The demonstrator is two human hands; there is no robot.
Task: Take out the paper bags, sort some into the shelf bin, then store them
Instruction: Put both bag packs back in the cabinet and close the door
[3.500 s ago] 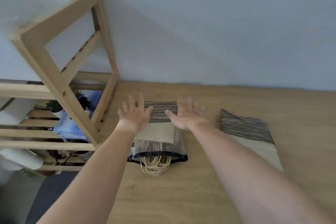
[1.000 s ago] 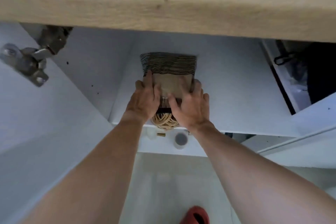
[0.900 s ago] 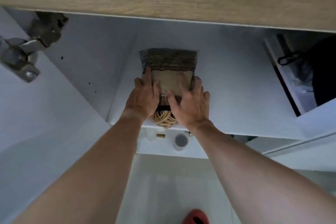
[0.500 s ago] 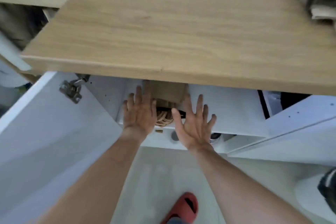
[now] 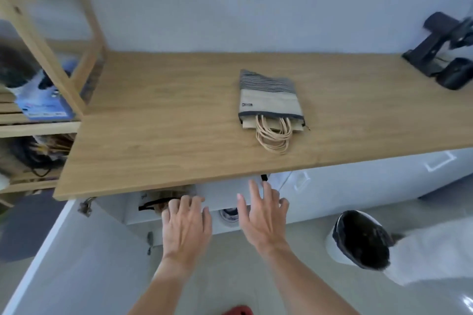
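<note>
One bundle of paper bags (image 5: 270, 102) with striped tops and tan cord handles lies on the wooden counter (image 5: 163, 120), in a clear sleeve. A second bundle (image 5: 160, 203) lies on the white cabinet shelf (image 5: 143, 213) under the counter; only its dark edge and handles show. My left hand (image 5: 185, 227) hovers in front of that shelf with relaxed fingers, holding nothing. My right hand (image 5: 263, 215) is beside it, fingers spread and empty.
The white cabinet door (image 5: 64, 263) stands open at the left. A wooden shelf rack (image 5: 46, 41) with a blue box (image 5: 43, 107) stands left of the counter. A black device (image 5: 445, 51) sits at the counter's far right. A lined bin (image 5: 358, 238) stands on the floor.
Both hands have let go of the bundle on the cabinet shelf and pulled back out. My view has risen, so the counter top and the other bundle show again.
</note>
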